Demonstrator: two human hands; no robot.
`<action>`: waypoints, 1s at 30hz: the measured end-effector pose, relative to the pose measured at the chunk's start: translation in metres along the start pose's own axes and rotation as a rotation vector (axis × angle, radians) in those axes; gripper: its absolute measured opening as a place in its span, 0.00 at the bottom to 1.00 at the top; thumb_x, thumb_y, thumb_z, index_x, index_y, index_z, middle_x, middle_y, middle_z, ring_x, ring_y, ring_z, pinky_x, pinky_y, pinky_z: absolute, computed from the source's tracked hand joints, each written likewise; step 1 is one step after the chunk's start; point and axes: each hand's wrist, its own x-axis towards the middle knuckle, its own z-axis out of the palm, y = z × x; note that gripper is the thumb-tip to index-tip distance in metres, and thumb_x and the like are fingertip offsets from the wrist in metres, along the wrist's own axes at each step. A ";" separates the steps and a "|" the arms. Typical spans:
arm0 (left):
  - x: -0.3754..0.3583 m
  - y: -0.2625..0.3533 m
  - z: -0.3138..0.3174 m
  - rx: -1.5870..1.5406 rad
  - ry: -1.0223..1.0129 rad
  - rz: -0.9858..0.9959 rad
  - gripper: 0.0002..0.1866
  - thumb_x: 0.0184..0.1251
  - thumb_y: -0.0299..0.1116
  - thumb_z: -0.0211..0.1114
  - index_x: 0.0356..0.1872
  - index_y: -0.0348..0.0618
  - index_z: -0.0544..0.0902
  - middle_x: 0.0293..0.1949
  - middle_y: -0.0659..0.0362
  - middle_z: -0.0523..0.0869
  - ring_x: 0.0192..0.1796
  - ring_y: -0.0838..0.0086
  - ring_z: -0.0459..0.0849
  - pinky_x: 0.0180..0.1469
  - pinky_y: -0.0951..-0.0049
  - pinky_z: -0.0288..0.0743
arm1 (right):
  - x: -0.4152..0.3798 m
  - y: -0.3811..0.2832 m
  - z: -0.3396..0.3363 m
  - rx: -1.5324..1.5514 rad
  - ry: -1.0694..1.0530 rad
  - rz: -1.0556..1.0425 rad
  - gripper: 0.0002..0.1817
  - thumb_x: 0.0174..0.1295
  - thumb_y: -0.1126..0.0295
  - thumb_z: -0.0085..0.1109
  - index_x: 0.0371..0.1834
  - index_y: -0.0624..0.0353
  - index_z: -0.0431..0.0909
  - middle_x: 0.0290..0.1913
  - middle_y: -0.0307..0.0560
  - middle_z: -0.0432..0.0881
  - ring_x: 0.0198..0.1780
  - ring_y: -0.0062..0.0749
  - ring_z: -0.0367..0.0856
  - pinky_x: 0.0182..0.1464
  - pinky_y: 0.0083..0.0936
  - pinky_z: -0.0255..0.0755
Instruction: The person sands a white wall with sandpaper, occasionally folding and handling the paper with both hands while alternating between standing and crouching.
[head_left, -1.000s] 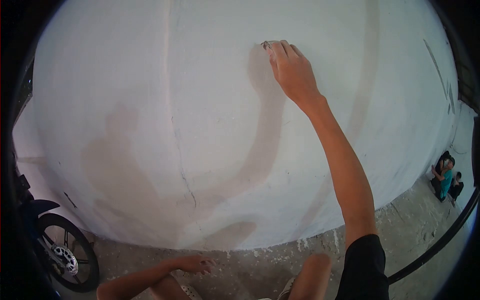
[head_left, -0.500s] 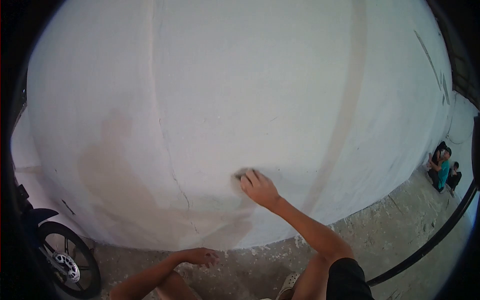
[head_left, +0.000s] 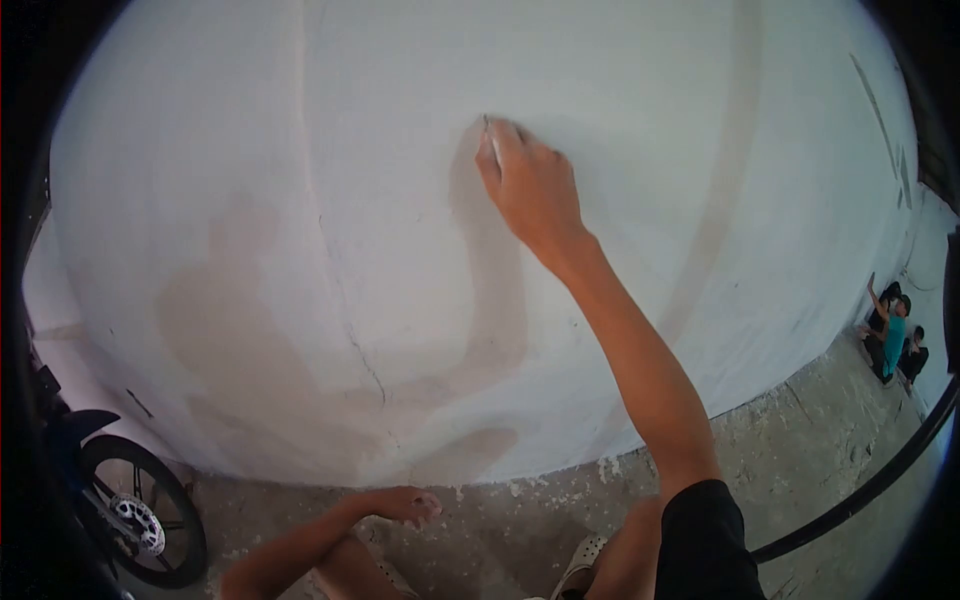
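My right hand (head_left: pixel 532 185) is raised against the white wall (head_left: pixel 400 120), its fingers closed and pressed together at the surface. A small dark edge shows at the fingertips, but what they hold is mostly hidden. Low down, my left hand (head_left: pixel 408 506) hangs in front of my knee, near the foot of the wall. Its fingers are loosely bent and apart, with nothing visible in them. A thin crack (head_left: pixel 362 358) runs down the wall left of my right arm.
A motorcycle's front wheel (head_left: pixel 145 512) stands at the lower left. Black tubing (head_left: pixel 870 485) curves across the lower right. Several people (head_left: pixel 893 335) crouch by the wall at the far right. Flaked white bits lie on the concrete floor (head_left: pixel 790 440); my shoe (head_left: pixel 580 562) rests there.
My right hand has moved well up the wall from low down, and the arm has straightened. The left hand has barely shifted. A far-right person now has an arm raised to the wall.
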 end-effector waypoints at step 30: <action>-0.014 -0.010 0.003 -0.006 0.068 0.010 0.31 0.73 0.56 0.58 0.63 0.40 0.74 0.50 0.53 0.86 0.47 0.67 0.88 0.49 0.63 0.80 | -0.250 -0.055 0.053 -0.045 -0.555 -0.269 0.23 0.60 0.70 0.57 0.59 0.62 0.73 0.43 0.49 0.82 0.39 0.37 0.84 0.34 0.28 0.83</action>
